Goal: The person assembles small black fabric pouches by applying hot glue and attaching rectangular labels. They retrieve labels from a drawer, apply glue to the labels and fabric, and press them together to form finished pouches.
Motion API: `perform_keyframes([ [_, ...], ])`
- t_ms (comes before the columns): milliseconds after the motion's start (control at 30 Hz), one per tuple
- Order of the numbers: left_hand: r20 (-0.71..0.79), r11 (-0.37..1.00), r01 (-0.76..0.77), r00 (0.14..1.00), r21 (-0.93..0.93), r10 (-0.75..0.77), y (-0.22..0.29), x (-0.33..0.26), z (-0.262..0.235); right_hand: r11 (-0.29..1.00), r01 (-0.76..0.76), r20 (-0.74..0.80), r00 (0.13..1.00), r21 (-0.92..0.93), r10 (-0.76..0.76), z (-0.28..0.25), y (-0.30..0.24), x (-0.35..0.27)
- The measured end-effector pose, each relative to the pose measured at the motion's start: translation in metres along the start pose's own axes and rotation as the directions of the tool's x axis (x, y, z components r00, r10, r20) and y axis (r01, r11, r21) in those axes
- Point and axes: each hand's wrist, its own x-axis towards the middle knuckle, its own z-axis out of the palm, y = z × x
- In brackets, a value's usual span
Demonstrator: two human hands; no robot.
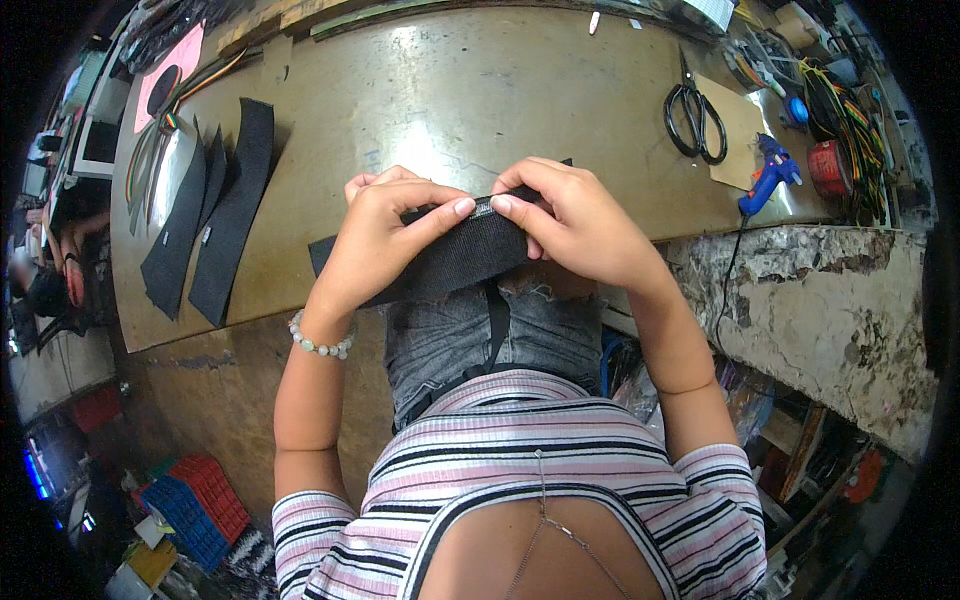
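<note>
Hands meet over the near edge of the workbench (450,90). The left hand (385,235) and right hand (570,215) both pinch the top edge of a black fabric strip (450,258), thumbs nearly touching at a small pale tag, fingers curled tight behind. The strip hangs just off the bench's edge, above the lap. On the bench, more black strips (215,225) lie far left; scissors (695,115) and a blue glue gun (768,172) lie far right.
</note>
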Motion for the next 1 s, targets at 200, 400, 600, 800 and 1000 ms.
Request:
perform_keyframes([
  [200, -0.073, 0.997, -0.043, 0.996, 0.072, 0.048, 0.004, -0.003, 0.007, 0.998, 0.045, -0.005, 0.999, 0.038, -0.045, -0.001, 0.005, -0.003],
  [400, -0.138, 0.99, -0.082, 0.986, 0.111, 0.097, 0.006, -0.001, 0.014, 0.995, 0.064, 0.028, 0.997, 0.074, -0.066, -0.004, 0.008, -0.004],
  [600, -0.097, 0.992, -0.059, 0.993, 0.114, 0.07, 0.006, -0.003, 0.01, 0.988, 0.059, 0.015, 0.998, 0.146, -0.062, 0.002, 0.014, -0.003],
  [800, -0.059, 0.987, -0.068, 0.995, 0.145, 0.077, 0.008, -0.007, 0.008, 0.989, 0.039, 0.04, 0.998, 0.141, -0.045, 0.003, 0.017, -0.001],
  [1000, -0.037, 0.995, -0.05, 0.998, 0.092, 0.054, 0.006, -0.007, 0.006, 0.994, 0.001, 0.074, 0.997, 0.11, -0.009, 0.001, 0.014, 0.001],
])
